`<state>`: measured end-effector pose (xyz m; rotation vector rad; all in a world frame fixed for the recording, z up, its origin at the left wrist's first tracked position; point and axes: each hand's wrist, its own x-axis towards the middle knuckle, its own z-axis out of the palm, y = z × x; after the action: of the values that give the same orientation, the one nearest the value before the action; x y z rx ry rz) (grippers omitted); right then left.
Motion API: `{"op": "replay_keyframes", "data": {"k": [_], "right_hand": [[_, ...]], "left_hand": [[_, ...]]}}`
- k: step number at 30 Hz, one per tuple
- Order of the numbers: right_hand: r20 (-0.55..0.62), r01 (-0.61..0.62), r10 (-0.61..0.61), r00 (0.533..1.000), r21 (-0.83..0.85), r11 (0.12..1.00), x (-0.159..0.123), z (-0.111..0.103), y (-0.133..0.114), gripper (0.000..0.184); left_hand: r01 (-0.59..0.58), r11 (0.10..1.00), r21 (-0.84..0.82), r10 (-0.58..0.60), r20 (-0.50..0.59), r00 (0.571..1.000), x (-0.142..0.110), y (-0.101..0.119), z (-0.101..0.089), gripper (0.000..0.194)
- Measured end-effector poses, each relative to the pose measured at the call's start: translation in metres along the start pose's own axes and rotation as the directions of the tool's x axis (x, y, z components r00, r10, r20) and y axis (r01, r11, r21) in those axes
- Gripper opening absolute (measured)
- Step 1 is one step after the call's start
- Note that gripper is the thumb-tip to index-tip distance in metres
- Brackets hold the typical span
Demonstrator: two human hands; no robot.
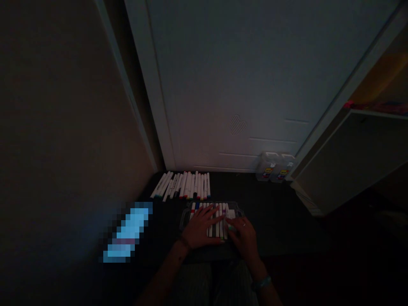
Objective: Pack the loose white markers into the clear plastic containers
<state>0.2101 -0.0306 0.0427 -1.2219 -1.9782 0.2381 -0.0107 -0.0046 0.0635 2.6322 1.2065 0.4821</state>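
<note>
– Forearms (168,270) nearest, above a dim lap (195,282)?
– Yes, angled inward from the bottom edge, toward a clear plastic case (182,222) on a dark table (280,225).
– And the left hand (200,229)?
– Laid palm down across the markers (217,228) in the case, fingers fanned wide, tips toward the far side, thumb stretched rightward over the near ends. Spread, rather than wrapped around anything. Dark band (184,243) at the wrist.
– The right hand (245,238)?
– Bent at the knuckles, in from the lower right, fingertips drawn together at the right end of the row. Just beside the left hand, with a greenish marker end (231,228) by the fingers. Pinched on it or merely touching: impossible to tell in such poor light. Ring (244,225) on 1 finger, bluish bracelet (262,283) at the wrist.
– Looks of those cased markers?
– White and slim, packed side by side, pointing away from the lap. Touches of red and blue at the left, purple toward the right. Partly hidden under the hands.
– Beyond the case?
– Loose markers (189,186) in an uneven row, far left; 2 clear containers (270,167) upright, far right.
</note>
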Motion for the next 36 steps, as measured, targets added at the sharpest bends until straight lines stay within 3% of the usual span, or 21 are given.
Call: {"op": "replay_keyframes", "data": {"k": [5, 13, 20, 36], "right_hand": [[-0.029, -0.006, 0.004, 1.0, -0.054, 0.999, 0.0, -0.003, -0.004, 0.034], [0.006, 0.087, -0.089, 0.996, 0.107, 0.99, -0.002, 0.005, -0.001, 0.043], [0.099, 0.06, -0.072, 0.992, 0.119, 0.991, -0.003, 0.006, -0.003, 0.042], [0.052, -0.022, 0.016, 0.998, 0.117, 0.993, -0.007, 0.008, -0.004, 0.032]], "left_hand": [[0.011, 1.0, -0.01, -0.011, 0.007, 1.0, 0.0, 0.001, 0.0, 0.082], [0.005, 1.0, -0.015, -0.006, -0.01, 1.0, 0.0, 0.0, 0.001, 0.082], [0.02, 1.0, 0.003, -0.02, -0.005, 1.0, 0.0, -0.001, 0.003, 0.08], [0.013, 1.0, 0.015, -0.013, -0.001, 1.0, 0.0, -0.001, 0.003, 0.083]]}}
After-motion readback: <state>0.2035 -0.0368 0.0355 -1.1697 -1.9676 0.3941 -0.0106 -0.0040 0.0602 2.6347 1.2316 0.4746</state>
